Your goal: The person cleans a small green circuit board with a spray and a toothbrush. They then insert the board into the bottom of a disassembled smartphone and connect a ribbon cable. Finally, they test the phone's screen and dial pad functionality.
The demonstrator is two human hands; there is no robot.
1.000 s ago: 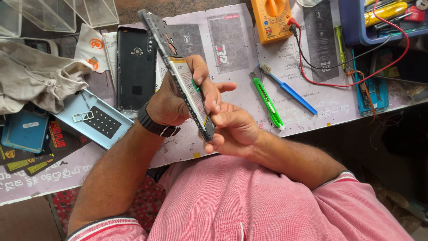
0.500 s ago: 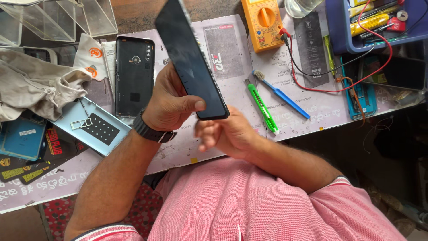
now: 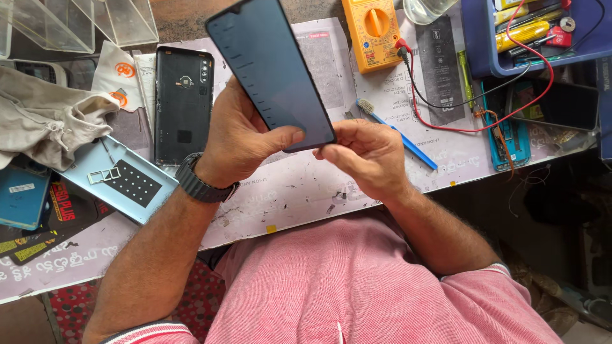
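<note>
The surface (image 3: 306,191) below my grip is hard, and it is crowded. My left hand (image 3: 239,143) is closed around the lower part of the black phone (image 3: 271,70), screen up, lifted in the air above the surface. My right hand (image 3: 370,156) pinches the phone's bottom corner with closed fingers. I think the phone could slip, because most of it sticks out above my grip and glass is smooth. If it falls, it could crack on the surface. It could also hit the black back cover (image 3: 183,105) just left of my grip. The blue brush (image 3: 398,137) lies right behind my right hand, so I might bump it.
</note>
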